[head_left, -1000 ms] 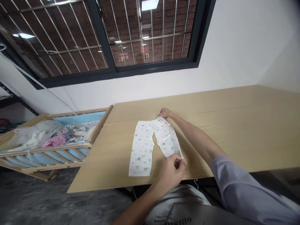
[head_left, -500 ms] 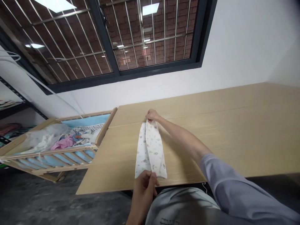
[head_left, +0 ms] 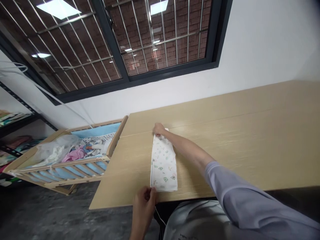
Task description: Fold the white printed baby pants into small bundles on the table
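Note:
White baby pants [head_left: 163, 163] with a small green and pink print lie folded lengthwise into a narrow strip on the wooden table [head_left: 232, 140]. My right hand [head_left: 159, 129] rests on the far, waistband end, with its sleeved arm crossing from the right. My left hand [head_left: 145, 206] sits at the near end, its curled fingers against the strip's lower left corner by the table edge. Its grip on the cloth is hidden.
A wooden crib [head_left: 62, 165] with blue padding, holding clothes and a plastic bag, stands beyond the table's left end. Shelves with folded cloth [head_left: 15, 120] stand further left. A barred window [head_left: 160, 75] is set in the wall above.
The two pant legs, spread apart earlier, now lie on top of each other in one straight strip. My left hand has moved left, to the near corner, and my right hand stays at the waistband.

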Demonstrator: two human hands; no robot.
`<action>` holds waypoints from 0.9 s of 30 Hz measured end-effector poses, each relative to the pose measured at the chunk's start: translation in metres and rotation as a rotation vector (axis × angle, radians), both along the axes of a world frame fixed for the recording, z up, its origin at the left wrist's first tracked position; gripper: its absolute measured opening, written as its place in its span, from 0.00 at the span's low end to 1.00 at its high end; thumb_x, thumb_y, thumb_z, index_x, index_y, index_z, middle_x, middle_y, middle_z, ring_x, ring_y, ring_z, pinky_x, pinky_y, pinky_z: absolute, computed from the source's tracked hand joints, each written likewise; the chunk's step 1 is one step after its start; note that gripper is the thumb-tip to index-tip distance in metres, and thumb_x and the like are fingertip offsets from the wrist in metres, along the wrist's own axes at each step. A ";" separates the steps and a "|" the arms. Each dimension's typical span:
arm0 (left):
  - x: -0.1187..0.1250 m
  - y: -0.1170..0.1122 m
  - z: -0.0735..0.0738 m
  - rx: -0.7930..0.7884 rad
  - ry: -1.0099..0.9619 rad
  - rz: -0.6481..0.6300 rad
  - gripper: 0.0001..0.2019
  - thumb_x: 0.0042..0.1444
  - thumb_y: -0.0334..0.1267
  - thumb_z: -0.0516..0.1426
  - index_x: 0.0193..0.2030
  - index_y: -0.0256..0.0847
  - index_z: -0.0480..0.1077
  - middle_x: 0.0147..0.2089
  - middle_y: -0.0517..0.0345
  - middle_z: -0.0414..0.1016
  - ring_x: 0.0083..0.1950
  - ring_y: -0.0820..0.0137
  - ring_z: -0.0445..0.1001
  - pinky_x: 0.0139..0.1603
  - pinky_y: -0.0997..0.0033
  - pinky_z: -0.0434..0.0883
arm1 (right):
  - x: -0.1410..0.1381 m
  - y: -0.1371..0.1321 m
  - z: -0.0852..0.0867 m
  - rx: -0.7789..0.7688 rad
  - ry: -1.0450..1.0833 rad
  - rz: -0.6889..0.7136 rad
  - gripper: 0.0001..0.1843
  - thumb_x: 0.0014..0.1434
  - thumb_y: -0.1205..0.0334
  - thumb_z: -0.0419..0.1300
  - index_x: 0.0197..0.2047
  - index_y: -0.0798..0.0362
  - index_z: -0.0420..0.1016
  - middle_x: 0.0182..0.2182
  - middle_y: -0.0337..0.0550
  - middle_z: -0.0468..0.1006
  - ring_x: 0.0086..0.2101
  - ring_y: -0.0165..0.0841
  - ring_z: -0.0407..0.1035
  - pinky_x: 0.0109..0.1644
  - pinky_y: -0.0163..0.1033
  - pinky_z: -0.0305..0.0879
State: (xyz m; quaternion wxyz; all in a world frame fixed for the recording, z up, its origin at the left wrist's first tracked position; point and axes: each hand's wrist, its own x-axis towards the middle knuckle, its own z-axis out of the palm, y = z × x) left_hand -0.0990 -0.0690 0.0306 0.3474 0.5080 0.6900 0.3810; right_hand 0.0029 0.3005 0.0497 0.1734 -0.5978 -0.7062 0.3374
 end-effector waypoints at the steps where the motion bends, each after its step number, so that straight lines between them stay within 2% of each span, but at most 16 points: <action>1: -0.001 0.000 -0.002 -0.003 0.016 -0.004 0.26 0.53 0.65 0.56 0.25 0.42 0.69 0.20 0.57 0.72 0.23 0.64 0.72 0.24 0.69 0.65 | 0.000 -0.001 0.000 0.001 -0.009 0.003 0.03 0.54 0.71 0.67 0.29 0.62 0.78 0.13 0.44 0.72 0.20 0.35 0.72 0.25 0.33 0.70; 4: -0.003 -0.001 -0.005 -0.029 0.127 -0.021 0.23 0.58 0.60 0.53 0.27 0.41 0.71 0.23 0.55 0.75 0.27 0.62 0.76 0.29 0.68 0.66 | 0.000 -0.007 0.003 0.022 -0.037 0.014 0.04 0.55 0.70 0.67 0.30 0.61 0.77 0.15 0.46 0.74 0.20 0.36 0.73 0.26 0.34 0.69; 6: -0.005 -0.002 -0.004 -0.054 0.283 -0.035 0.21 0.62 0.55 0.51 0.29 0.41 0.72 0.26 0.53 0.78 0.31 0.60 0.78 0.32 0.67 0.66 | 0.002 -0.013 0.006 0.049 -0.051 0.033 0.04 0.55 0.69 0.67 0.31 0.62 0.77 0.19 0.50 0.77 0.21 0.37 0.74 0.27 0.36 0.69; 8: -0.005 -0.006 -0.002 -0.087 0.503 -0.034 0.20 0.64 0.50 0.49 0.29 0.42 0.73 0.29 0.51 0.80 0.34 0.59 0.79 0.33 0.67 0.65 | 0.004 -0.021 0.011 0.094 -0.057 0.058 0.07 0.57 0.66 0.65 0.37 0.62 0.77 0.25 0.55 0.80 0.25 0.40 0.75 0.29 0.38 0.70; 10: -0.003 -0.011 0.002 -0.103 0.721 0.002 0.21 0.66 0.50 0.49 0.27 0.43 0.73 0.28 0.51 0.79 0.32 0.58 0.79 0.31 0.67 0.63 | 0.008 -0.030 0.018 0.161 -0.051 0.087 0.13 0.62 0.62 0.62 0.46 0.62 0.74 0.35 0.59 0.82 0.32 0.42 0.77 0.34 0.40 0.71; 11: -0.001 -0.014 0.004 -0.072 0.809 0.026 0.22 0.67 0.50 0.49 0.26 0.44 0.72 0.26 0.52 0.78 0.31 0.59 0.78 0.30 0.67 0.62 | 0.010 -0.035 0.022 0.196 -0.046 0.102 0.16 0.64 0.59 0.59 0.51 0.61 0.72 0.40 0.61 0.82 0.36 0.44 0.77 0.36 0.41 0.71; 13: 0.005 -0.021 0.007 0.111 0.918 0.039 0.21 0.68 0.48 0.50 0.26 0.44 0.71 0.25 0.54 0.77 0.30 0.61 0.77 0.31 0.67 0.64 | 0.016 -0.051 0.029 0.259 -0.034 0.141 0.21 0.68 0.54 0.54 0.58 0.59 0.67 0.48 0.62 0.79 0.43 0.46 0.76 0.43 0.44 0.72; 15: 0.014 -0.026 0.008 0.402 0.954 -0.019 0.15 0.68 0.44 0.51 0.32 0.43 0.72 0.31 0.54 0.79 0.34 0.62 0.77 0.38 0.65 0.68 | 0.024 -0.074 0.032 0.328 -0.009 0.257 0.26 0.70 0.50 0.50 0.64 0.58 0.62 0.54 0.62 0.76 0.48 0.47 0.74 0.50 0.46 0.70; 17: 0.023 -0.029 0.005 0.632 0.967 -0.115 0.11 0.67 0.41 0.52 0.46 0.40 0.74 0.43 0.49 0.81 0.44 0.60 0.78 0.47 0.62 0.70 | 0.035 -0.107 0.032 0.406 0.022 0.468 0.31 0.71 0.47 0.49 0.69 0.57 0.56 0.60 0.62 0.71 0.54 0.48 0.71 0.57 0.49 0.67; 18: 0.027 -0.030 0.003 0.700 0.982 -0.156 0.14 0.67 0.41 0.53 0.53 0.38 0.72 0.50 0.45 0.80 0.50 0.59 0.77 0.51 0.61 0.71 | 0.041 -0.126 0.030 0.443 0.035 0.595 0.33 0.71 0.45 0.48 0.70 0.57 0.55 0.63 0.62 0.67 0.58 0.48 0.69 0.60 0.50 0.65; 20: 0.034 -0.033 -0.004 0.765 1.032 -0.215 0.22 0.66 0.40 0.53 0.63 0.31 0.65 0.59 0.40 0.75 0.60 0.57 0.72 0.56 0.60 0.70 | 0.054 -0.167 0.024 0.486 0.034 0.829 0.35 0.70 0.43 0.48 0.73 0.54 0.53 0.69 0.58 0.60 0.64 0.47 0.61 0.66 0.51 0.59; 22: 0.038 -0.036 -0.012 0.778 1.088 -0.236 0.25 0.66 0.41 0.53 0.65 0.28 0.63 0.63 0.38 0.72 0.65 0.55 0.68 0.59 0.59 0.69 | 0.066 -0.205 0.016 0.497 0.029 0.994 0.35 0.71 0.45 0.48 0.74 0.52 0.51 0.73 0.55 0.52 0.69 0.45 0.52 0.71 0.50 0.51; 25: 0.038 -0.041 -0.024 0.764 1.147 -0.226 0.25 0.64 0.42 0.55 0.64 0.30 0.66 0.64 0.38 0.71 0.66 0.50 0.67 0.60 0.55 0.68 | 0.077 -0.243 0.001 0.477 0.043 1.114 0.34 0.72 0.48 0.47 0.76 0.53 0.49 0.74 0.54 0.45 0.72 0.43 0.43 0.73 0.48 0.45; 27: 0.036 -0.043 -0.031 0.761 1.172 -0.221 0.24 0.63 0.42 0.56 0.63 0.33 0.68 0.64 0.40 0.72 0.66 0.49 0.67 0.60 0.53 0.68 | 0.080 -0.251 -0.009 0.464 0.046 1.145 0.34 0.73 0.48 0.48 0.75 0.54 0.50 0.74 0.54 0.45 0.72 0.43 0.42 0.74 0.48 0.44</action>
